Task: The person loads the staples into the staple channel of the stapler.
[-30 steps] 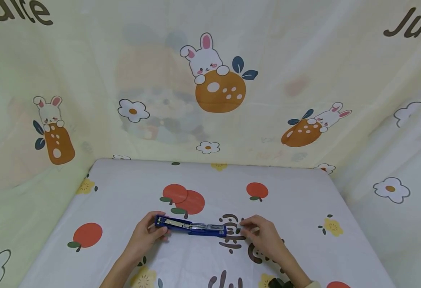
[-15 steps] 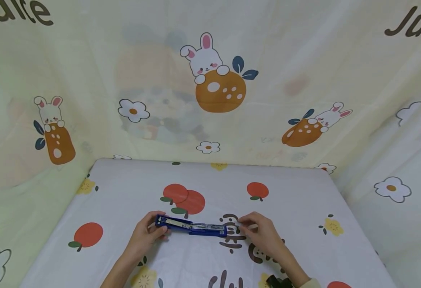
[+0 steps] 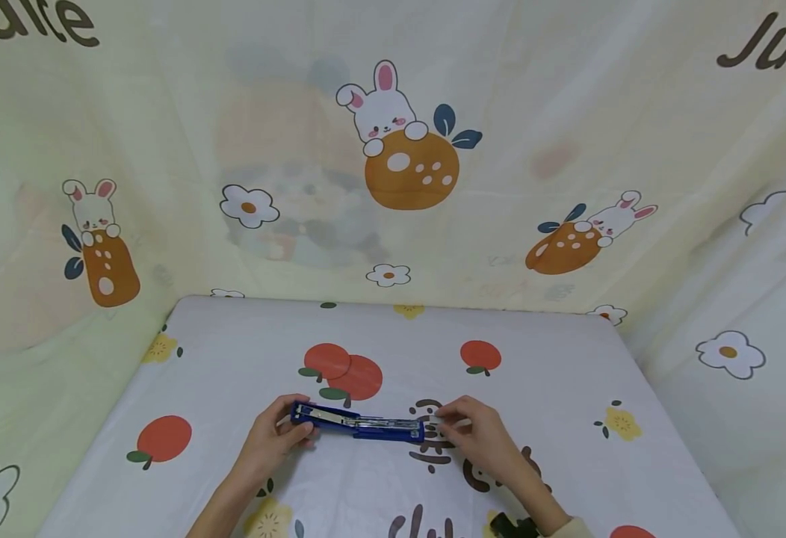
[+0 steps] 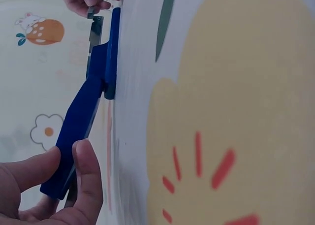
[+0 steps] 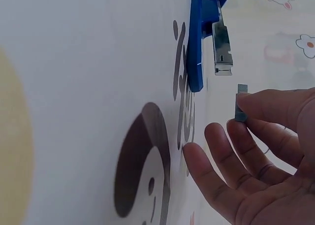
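Observation:
A blue stapler [image 3: 389,430] lies opened out on the table, its base flat and its top cover swung back to the left. My left hand [image 3: 270,436] grips the end of that cover [image 4: 78,119] between thumb and fingers. At the other end, the metal magazine [image 5: 222,50] stands apart above the blue base. My right hand [image 3: 479,435] pinches a short grey strip of staples [image 5: 240,115] between thumb and index finger. The strip is just off the magazine's front end, with a small gap between them. The other right fingers are spread below.
A white cloth with printed fruit and flowers covers the table [image 3: 541,388]. Patterned curtains [image 3: 299,149] hang behind it and at both sides. A dark object [image 3: 514,526] sits by the right wrist at the bottom edge.
My right hand has moved slightly left with the staples, closer to the stapler's right end. The left hand and the stapler have stayed put.

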`<control>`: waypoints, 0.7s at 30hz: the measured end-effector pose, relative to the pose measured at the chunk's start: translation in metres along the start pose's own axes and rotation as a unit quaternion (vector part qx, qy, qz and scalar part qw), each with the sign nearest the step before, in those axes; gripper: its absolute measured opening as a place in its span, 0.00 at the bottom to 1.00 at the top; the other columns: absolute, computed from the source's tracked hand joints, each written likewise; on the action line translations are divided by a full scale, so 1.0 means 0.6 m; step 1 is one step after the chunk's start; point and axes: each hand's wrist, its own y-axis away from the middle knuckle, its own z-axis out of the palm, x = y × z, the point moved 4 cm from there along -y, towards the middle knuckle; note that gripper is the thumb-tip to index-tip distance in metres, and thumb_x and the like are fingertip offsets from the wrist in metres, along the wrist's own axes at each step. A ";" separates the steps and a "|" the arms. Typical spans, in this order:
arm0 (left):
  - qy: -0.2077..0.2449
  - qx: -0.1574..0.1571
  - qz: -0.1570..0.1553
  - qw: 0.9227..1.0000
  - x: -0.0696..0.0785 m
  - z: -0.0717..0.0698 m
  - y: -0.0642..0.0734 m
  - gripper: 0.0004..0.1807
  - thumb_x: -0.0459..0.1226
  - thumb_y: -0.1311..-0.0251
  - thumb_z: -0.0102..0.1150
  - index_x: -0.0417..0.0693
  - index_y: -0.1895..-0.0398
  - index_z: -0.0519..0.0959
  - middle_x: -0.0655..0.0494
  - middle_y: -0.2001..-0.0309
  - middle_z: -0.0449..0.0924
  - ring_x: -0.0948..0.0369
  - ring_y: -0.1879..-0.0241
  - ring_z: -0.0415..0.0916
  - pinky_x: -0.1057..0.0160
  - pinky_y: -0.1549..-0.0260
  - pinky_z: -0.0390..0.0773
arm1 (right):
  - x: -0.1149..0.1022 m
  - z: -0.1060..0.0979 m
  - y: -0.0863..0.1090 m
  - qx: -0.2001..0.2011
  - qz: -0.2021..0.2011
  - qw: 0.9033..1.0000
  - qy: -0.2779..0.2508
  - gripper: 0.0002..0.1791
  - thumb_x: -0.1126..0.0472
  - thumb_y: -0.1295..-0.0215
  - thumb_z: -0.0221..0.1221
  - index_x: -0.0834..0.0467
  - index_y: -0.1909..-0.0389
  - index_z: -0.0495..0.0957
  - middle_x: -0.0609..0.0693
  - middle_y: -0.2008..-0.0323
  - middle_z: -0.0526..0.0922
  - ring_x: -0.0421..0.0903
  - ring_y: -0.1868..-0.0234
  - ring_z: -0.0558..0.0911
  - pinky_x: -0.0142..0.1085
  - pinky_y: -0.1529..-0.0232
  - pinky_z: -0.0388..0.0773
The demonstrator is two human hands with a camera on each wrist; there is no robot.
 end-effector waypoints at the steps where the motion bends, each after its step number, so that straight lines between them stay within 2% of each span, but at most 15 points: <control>1: -0.001 0.000 0.000 1.000 0.000 0.000 0.000 0.25 0.22 0.31 0.61 0.39 0.33 0.73 0.34 0.35 0.75 0.53 0.62 0.86 0.65 0.62 0.89 | 0.000 0.000 0.000 -0.001 -0.002 1.000 0.000 0.10 0.69 0.34 0.70 0.57 0.54 0.87 0.48 0.58 0.87 0.43 0.58 0.87 0.27 0.57 0.87; 12: 0.011 -0.007 0.000 1.000 0.001 0.006 -0.002 0.24 0.21 0.31 0.60 0.38 0.33 0.73 0.35 0.38 0.76 0.53 0.57 0.86 0.63 0.60 0.90 | -0.002 0.003 -0.004 -0.014 -0.009 1.000 -0.009 0.09 0.67 0.33 0.70 0.57 0.54 0.87 0.47 0.57 0.87 0.43 0.56 0.87 0.32 0.54 0.89; 21: 0.010 -0.007 -0.005 1.000 0.003 0.006 0.000 0.24 0.21 0.31 0.60 0.38 0.33 0.74 0.34 0.39 0.76 0.53 0.58 0.87 0.63 0.61 0.90 | -0.009 0.011 -0.007 -0.030 -0.004 0.999 -0.023 0.09 0.66 0.32 0.70 0.55 0.53 0.87 0.48 0.56 0.87 0.39 0.56 0.85 0.31 0.55 0.89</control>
